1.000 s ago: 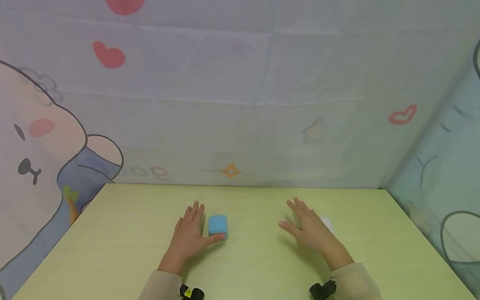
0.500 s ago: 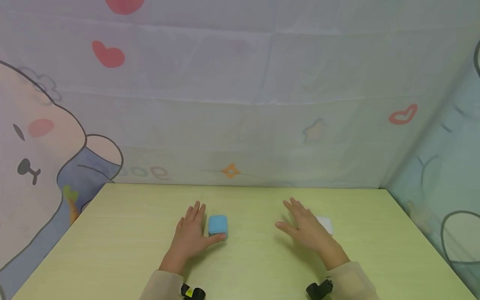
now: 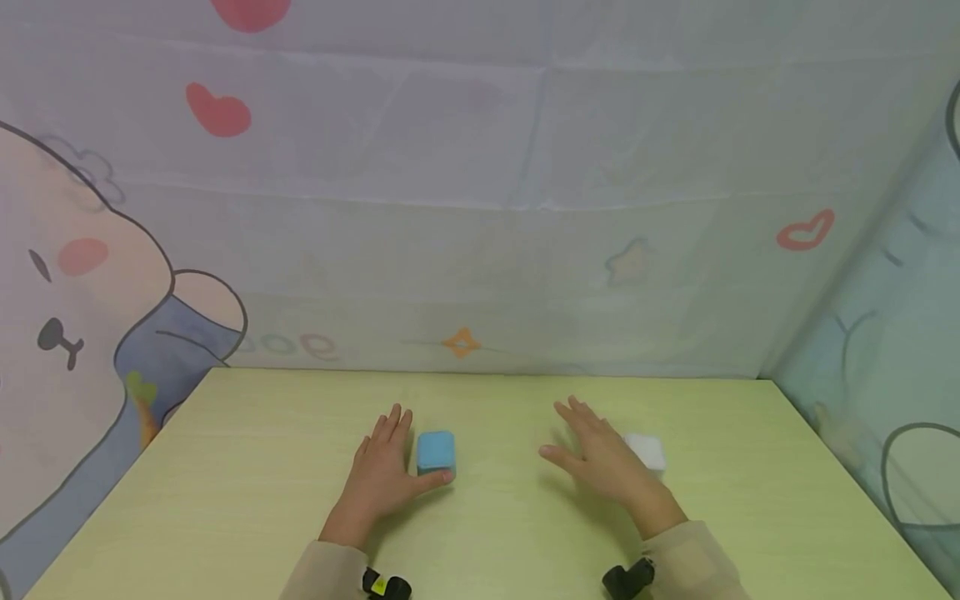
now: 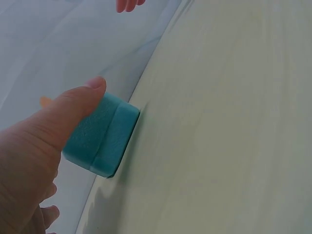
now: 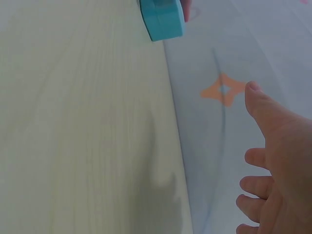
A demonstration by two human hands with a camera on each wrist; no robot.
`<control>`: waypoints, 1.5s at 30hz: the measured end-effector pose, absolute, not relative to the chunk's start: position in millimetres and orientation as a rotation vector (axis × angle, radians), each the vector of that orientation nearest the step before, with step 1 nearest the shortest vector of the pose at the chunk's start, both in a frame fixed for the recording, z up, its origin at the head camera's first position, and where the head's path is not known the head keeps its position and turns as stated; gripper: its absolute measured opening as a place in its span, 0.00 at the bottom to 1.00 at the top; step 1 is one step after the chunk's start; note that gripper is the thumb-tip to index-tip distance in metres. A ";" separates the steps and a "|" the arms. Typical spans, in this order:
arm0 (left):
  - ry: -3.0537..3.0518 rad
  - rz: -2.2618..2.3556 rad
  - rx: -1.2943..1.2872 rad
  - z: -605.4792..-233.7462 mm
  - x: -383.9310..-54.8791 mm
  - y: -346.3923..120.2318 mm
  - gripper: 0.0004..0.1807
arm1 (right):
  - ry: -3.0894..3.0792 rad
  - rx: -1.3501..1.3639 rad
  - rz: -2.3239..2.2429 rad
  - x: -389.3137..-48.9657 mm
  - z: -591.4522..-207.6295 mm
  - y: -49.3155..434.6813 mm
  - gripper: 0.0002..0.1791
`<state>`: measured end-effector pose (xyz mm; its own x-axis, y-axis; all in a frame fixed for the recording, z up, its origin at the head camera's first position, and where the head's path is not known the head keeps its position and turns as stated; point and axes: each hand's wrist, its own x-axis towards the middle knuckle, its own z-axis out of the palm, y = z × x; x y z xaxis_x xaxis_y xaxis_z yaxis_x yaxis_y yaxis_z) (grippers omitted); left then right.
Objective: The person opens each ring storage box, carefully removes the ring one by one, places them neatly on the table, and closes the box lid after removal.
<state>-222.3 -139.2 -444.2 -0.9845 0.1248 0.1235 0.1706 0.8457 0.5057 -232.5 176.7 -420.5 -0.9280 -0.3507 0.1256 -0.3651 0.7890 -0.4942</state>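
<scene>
1. Flanking the blue block [image 3: 436,447] on the desk [image 3: 495,525]: left hand [image 3: 381,477], fingers straight, thumb across its near side; touching, can't tell!
2. Right hand [image 3: 611,467] spread, holding nothing.
3. Best play, I'd say: oppose thumb and fingers squarely, squeeze lightly.
4. Head view alone catches the white block [image 3: 648,452] beside the right hand; both wrist views miss it.

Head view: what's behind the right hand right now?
A white block shows past the outer edge of the right hand, with table beyond it. The hand covers part of the block's left side; whatever else lies directly behind the hand can't be seen.
</scene>
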 end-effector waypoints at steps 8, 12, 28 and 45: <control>-2.937 -0.846 -0.245 -444.6 -220.7 -139.8 0.63 | -2.947 0.595 0.872 -232.3 -421.9 170.6 0.45; -2.930 -0.844 -0.256 -444.8 -220.0 -140.6 0.63 | -2.955 0.595 0.879 -231.9 -422.1 167.1 0.46; -2.921 -0.855 -0.261 -447.5 -220.9 -142.8 0.63 | -2.984 0.616 0.921 -236.2 -426.0 153.4 0.46; -2.917 -0.881 -0.258 -450.1 -220.9 -143.0 0.64 | -2.979 0.650 0.928 -238.5 -432.6 139.2 0.45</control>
<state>-220.9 -143.0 -450.1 -0.9823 0.1368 0.1282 0.1849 0.8201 0.5415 -238.5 139.2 -432.6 -0.9159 -0.3941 0.0763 -0.3677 0.7472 -0.5536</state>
